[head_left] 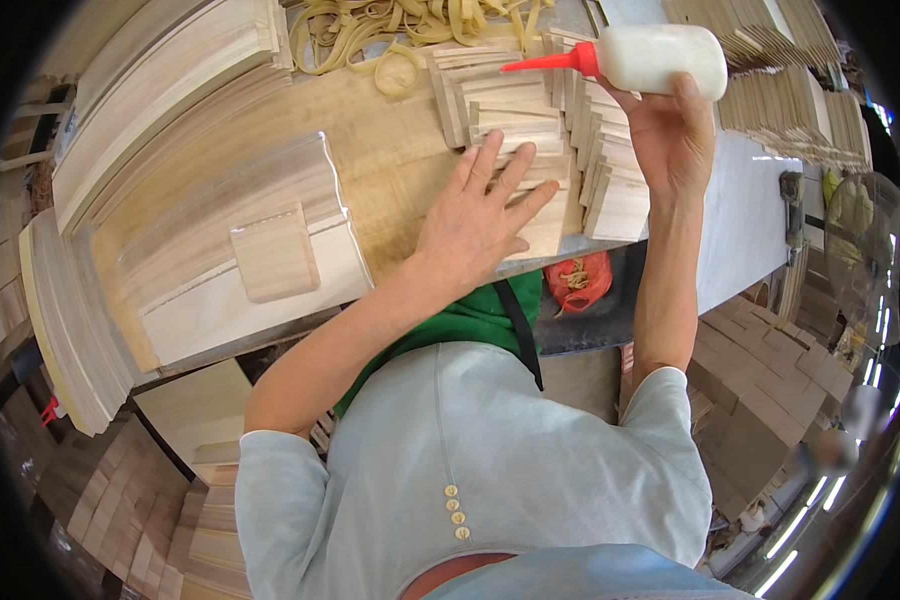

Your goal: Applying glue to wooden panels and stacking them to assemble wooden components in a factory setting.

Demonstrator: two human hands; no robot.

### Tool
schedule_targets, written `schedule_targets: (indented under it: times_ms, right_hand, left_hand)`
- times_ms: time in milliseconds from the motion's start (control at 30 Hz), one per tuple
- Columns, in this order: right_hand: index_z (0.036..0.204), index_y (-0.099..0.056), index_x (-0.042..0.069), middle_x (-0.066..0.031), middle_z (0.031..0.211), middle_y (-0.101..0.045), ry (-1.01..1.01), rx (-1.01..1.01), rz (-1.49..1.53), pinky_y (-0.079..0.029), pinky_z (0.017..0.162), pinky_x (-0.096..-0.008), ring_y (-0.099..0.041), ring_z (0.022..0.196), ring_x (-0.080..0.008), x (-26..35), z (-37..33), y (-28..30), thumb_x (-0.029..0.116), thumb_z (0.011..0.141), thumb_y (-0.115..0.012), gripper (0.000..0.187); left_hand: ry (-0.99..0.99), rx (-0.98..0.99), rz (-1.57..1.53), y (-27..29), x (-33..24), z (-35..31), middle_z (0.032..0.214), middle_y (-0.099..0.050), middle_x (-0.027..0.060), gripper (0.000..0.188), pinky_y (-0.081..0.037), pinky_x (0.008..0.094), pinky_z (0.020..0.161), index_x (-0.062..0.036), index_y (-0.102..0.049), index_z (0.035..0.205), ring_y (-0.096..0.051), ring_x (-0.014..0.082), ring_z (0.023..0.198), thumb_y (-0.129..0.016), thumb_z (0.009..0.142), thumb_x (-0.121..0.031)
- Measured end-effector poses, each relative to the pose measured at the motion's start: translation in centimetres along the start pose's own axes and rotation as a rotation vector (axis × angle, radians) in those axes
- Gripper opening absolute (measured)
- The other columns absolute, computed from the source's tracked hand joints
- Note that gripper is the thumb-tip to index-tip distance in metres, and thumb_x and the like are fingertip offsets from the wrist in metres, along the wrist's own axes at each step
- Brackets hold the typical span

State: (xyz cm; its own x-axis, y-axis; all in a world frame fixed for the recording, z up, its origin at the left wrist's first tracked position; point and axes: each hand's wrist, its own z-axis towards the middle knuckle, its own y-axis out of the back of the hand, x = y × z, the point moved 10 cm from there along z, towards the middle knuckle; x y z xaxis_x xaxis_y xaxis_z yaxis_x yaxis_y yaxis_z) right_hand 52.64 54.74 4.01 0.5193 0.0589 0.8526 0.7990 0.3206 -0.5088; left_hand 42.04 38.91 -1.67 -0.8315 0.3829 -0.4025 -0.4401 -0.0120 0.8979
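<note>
My right hand (672,140) grips a white squeeze bottle (665,60) with a red nozzle, tilted on its side so the tip points left. Fingers spread, my left hand (485,205) lies over a row of small thin wooden pieces (515,118). Whether it presses on the top piece or hovers just above is hard to tell. To its left lies a pale wooden panel (205,325) with a white, wet-looking bead (332,170) along its right edge. A small square wooden piece (275,252) rests on that panel.
Long wooden boards (170,100) are stacked at the left. Yellow bands (400,30) lie tangled at the back. Another overlapping row of wooden pieces (615,195) sits beside my right wrist, with more stacks (785,110) at the far right. A red bag (578,280) is below the table edge.
</note>
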Motion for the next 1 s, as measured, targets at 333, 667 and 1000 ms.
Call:
schedule_targets:
  times_ms: [333,667,1000]
  right_hand:
    - [0.126,-0.049,-0.002,-0.0145,0.120,-0.059,-0.127,0.046,-0.250,-0.050,0.096,-0.0515,-0.058,0.112,-0.0287,-5.3,5.7,-2.0,0.013,0.087,-0.066,0.045]
    - [0.131,-0.044,0.000,-0.0147,0.126,-0.055,-0.179,-0.037,-0.201,-0.049,0.096,-0.0549,-0.055,0.118,-0.0305,-7.2,6.2,-1.3,0.018,0.088,-0.065,0.051]
    - [0.134,-0.043,0.005,-0.0127,0.134,-0.051,-0.163,0.012,0.014,-0.037,0.104,-0.0610,-0.048,0.126,-0.0340,-6.7,6.1,0.3,0.022,0.089,-0.064,0.052]
  left_hand:
    - [0.058,0.021,-0.157,-0.5,1.2,-0.2,0.152,-0.030,0.0064,0.077,-0.026,0.0477,0.113,-0.0276,-0.050,0.136,-0.023,0.0346,0.141,-0.079,0.066,-0.038]
    - [0.090,-0.018,-0.197,-1.1,1.7,-0.3,0.155,-0.026,0.0023,0.079,-0.022,0.0448,0.114,-0.0303,-0.051,0.134,-0.019,0.0315,0.143,-0.081,0.062,-0.039]
    - [0.083,-0.010,-0.247,-0.8,1.6,-0.1,0.154,-0.028,0.0022,0.079,-0.026,0.0457,0.113,-0.0311,-0.050,0.136,-0.020,0.0316,0.142,-0.081,0.063,-0.036]
